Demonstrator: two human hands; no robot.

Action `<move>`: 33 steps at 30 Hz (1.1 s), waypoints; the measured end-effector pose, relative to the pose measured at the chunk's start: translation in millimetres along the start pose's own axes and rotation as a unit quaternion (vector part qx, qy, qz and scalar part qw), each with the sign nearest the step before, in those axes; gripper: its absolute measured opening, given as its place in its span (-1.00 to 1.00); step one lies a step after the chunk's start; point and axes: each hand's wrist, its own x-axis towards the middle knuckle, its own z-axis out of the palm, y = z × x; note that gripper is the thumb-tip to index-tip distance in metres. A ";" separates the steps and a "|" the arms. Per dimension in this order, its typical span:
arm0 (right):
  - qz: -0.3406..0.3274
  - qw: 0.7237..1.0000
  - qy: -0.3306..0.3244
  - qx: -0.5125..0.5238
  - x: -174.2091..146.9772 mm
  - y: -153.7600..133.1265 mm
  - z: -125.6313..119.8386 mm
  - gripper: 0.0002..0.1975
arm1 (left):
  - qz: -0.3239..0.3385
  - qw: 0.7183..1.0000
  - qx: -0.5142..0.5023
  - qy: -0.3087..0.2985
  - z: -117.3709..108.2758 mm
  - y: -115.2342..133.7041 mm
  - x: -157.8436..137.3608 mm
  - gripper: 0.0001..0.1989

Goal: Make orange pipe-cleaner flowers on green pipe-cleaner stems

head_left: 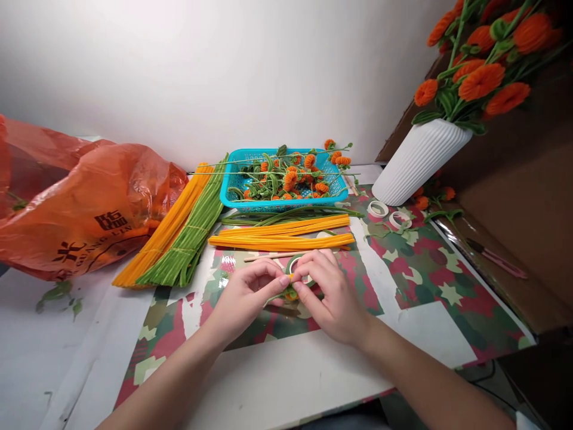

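So on the far left there's a crinkly orange bag (89,203), cut off by the frame, and I can't make out what's bunched up inside. Next to it, a bundle of yellow strips (163,224) and a bundle of green strips (183,254) lie side by side, slanting toward the far edge of the table (367,286), probably so they're easy to grab without crowding the middle. Then the left hand (248,292), thumb and finger pinching a tiny yellow piece (290,277) near the table's middle, just in from the near edge. Behind that, a blue basket (282,206) sits by the far edge, likely keeping its tangle of orange flowers (290,178) from rolling about. The right hand (333,292) pinches the same bit from the other side, I'd guess because it's too small for a full grip. Fingers cover most of it, and the green and yellow stuff underneath is hard to read. Toward the far right corner, two tape rolls (378,209) lie flat beside a white vase (421,161); can't tell if it's really leaning. Its bouquet (481,80) runs off the top.
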 end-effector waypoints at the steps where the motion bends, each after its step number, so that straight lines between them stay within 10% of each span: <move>1: -0.002 1.000 0.000 -0.007 0.0 -0.6 0.9 -0.89 | 0.007 1.000 0.016 -0.010 0.0 1.2 0.3 -0.80; 13: 0.118 0.987 0.103 0.019 -0.6 0.9 12.9 -0.89 | 0.208 0.964 0.117 0.116 14.0 -13.3 -5.1 -0.91; 21: 0.114 0.990 0.082 0.024 -2.6 -0.8 9.3 -0.90 | 0.009 0.999 -0.004 0.045 17.8 -11.9 -6.7 -0.75; 33: 0.166 0.981 0.023 0.097 -1.3 2.7 7.2 -0.88 | 0.245 0.931 0.233 0.136 15.6 -22.2 -10.5 -0.81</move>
